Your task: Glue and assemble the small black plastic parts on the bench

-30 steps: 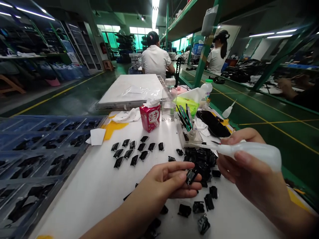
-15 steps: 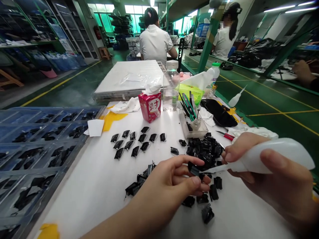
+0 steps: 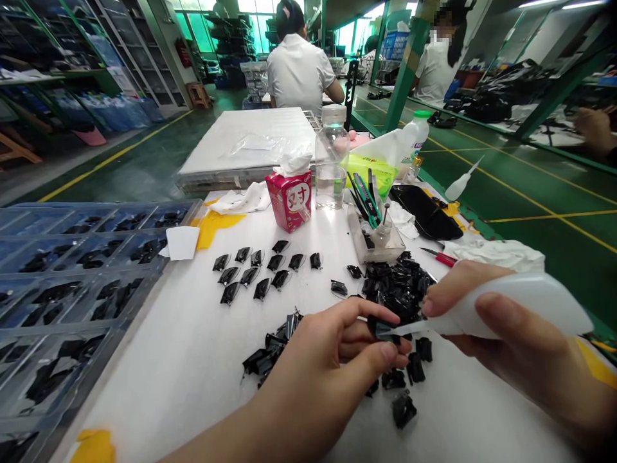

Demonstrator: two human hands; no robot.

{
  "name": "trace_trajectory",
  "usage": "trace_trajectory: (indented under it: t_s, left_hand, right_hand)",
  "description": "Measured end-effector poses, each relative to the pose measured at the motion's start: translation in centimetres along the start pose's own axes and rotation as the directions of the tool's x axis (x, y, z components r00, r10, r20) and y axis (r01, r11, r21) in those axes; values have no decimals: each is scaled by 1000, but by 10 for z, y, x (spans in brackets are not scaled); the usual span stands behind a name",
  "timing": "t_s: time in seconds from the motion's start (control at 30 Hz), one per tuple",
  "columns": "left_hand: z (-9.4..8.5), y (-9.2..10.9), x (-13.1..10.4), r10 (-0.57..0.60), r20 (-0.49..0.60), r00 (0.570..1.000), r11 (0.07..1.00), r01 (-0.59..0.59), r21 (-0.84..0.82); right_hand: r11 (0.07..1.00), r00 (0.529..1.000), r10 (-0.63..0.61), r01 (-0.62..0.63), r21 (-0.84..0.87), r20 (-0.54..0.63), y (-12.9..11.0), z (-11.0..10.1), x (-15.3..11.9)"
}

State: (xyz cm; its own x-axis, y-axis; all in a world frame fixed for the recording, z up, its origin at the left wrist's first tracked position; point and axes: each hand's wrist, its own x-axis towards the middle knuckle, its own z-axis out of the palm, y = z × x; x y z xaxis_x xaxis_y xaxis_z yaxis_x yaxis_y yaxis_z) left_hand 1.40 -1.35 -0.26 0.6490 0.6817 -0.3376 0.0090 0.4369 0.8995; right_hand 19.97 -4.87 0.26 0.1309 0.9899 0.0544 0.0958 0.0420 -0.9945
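Observation:
Between the thumb and fingers of my left hand point(image 3: 344, 360) is a small glossy black curved piece point(image 3: 383, 329). My right hand point(image 3: 506, 341) is wrapped round a white squeeze bottle point(image 3: 525, 302) lying on its side, its thin nozzle pointing left. The nozzle tip touches or nearly touches the black piece. Behind and below my hands lies a heap of similar black pieces point(image 3: 398, 283). A second pile point(image 3: 270, 347) is partly hidden by my left wrist. Further left, several black pieces with clear edges point(image 3: 249, 276) lie spaced out in rows.
A compartmented plastic tray point(image 3: 159, 273) holding black pieces stands on the left. Behind are a red tissue box point(image 3: 289, 200), a clear bottle point(image 3: 331, 161) and a small container point(image 3: 361, 238) of tweezers. A red-handled tool point(image 3: 444, 258) lies at right. A person point(image 3: 301, 71) sits ahead.
The nozzle tip has shifted slightly left over the black piece, and the bottle has moved left with my right hand. My left hand keeps its hold. The whole view has shifted slightly.

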Motion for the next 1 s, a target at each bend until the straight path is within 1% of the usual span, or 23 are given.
trace_trajectory:
  t_s: [0.07,0.17,0.23,0.37,0.5,0.6,0.67,0.83,0.93,1.0]
  left_hand:
    - [0,1,1,-5,5,1000,1000,5,7]
    - [0,1,1,-3,14,1000,1000,3,13]
    - [-1,1,2,2,14,1000,1000,-2,14]
    - [-1,0,1,4,12,1000,1000,-5,20]
    - [0,0,0,6,7,1000,1000,-6,11]
    - [1,0,0,2,5,1000,1000,-2,13]
    - [1,-1,0,-1,6,1000,1000,1,10]
    - [0,-1,0,1,13,1000,1000,-1,10]
    - [0,-1,-1,1,6,1000,1000,-1,8]
    - [0,-1,-1,1,7,1000,1000,-1,10]
  right_hand:
    - [1000,999,-20,21,-16,38,2,-2,2]
    - [995,988,-91,96,-34,129,6,-7,4]
    - [992,982,-114,122,-43,151,7,-9,5]
    - [990,984,-121,129,-52,133,7,-9,4]
    - [994,988,-95,101,-42,118,5,-6,3]
    - [996,994,-83,85,-26,73,3,-5,3]
    - [995,994,-98,99,-9,55,2,-5,4]
    - [986,982,-165,168,-22,97,3,-7,6]
    - [983,978,-176,181,-37,114,5,-9,6]
    - [984,980,-171,175,-30,103,5,-10,6]
